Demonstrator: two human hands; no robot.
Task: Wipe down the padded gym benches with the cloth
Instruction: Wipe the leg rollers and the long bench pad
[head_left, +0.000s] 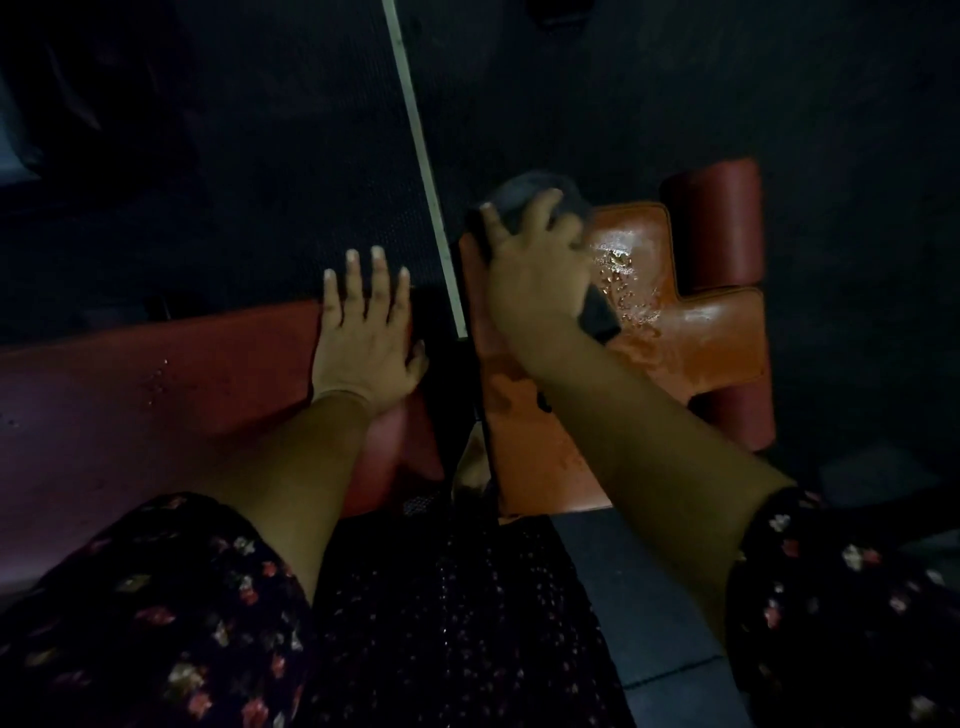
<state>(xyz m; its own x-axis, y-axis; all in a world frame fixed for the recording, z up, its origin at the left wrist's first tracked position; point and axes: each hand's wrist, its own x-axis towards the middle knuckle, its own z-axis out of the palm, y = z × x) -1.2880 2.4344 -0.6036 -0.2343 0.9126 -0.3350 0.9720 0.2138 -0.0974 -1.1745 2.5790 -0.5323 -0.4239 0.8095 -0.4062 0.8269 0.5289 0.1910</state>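
A red padded seat (691, 338) of the gym bench lies at the right, wet and shiny with water drops near its far end. My right hand (535, 270) presses a dark cloth (530, 195) onto the seat's far left corner, fingers spread and curled over it. The cloth shows beyond my fingertips and under my wrist. A longer red bench pad (171, 384) stretches to the left, with a few drops on it. My left hand (363, 338) rests flat on that pad's right end, fingers straight and spread.
Two red roller pads (722, 223) stick out beyond the seat's right side. A white line (421, 150) runs across the dark rubber floor between the two pads. My dark floral clothing fills the bottom of the view.
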